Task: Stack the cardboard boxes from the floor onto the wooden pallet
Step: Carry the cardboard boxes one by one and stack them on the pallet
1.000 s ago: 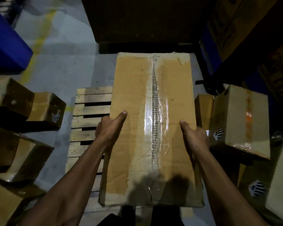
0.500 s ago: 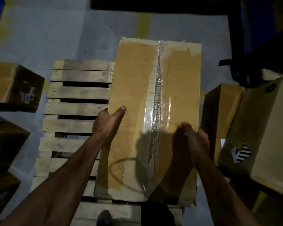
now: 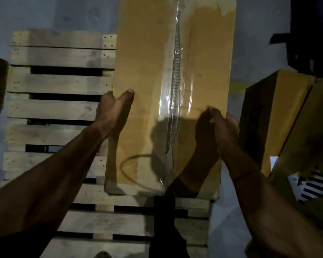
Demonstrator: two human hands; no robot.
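Your left hand [image 3: 114,108] grips the long cardboard box [image 3: 147,71] at its left edge, thumb on top and fingers curled under the side; your right hand [image 3: 222,127] clasps its right edge the same way. The taped box lies lengthwise over the right part of the wooden pallet [image 3: 60,81], near end low over the slats. Right of the box stand more cartons [image 3: 283,108] on the floor [image 3: 63,13]

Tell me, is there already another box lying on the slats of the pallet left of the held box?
No, left of the cardboard box the wooden pallet shows only bare slats.
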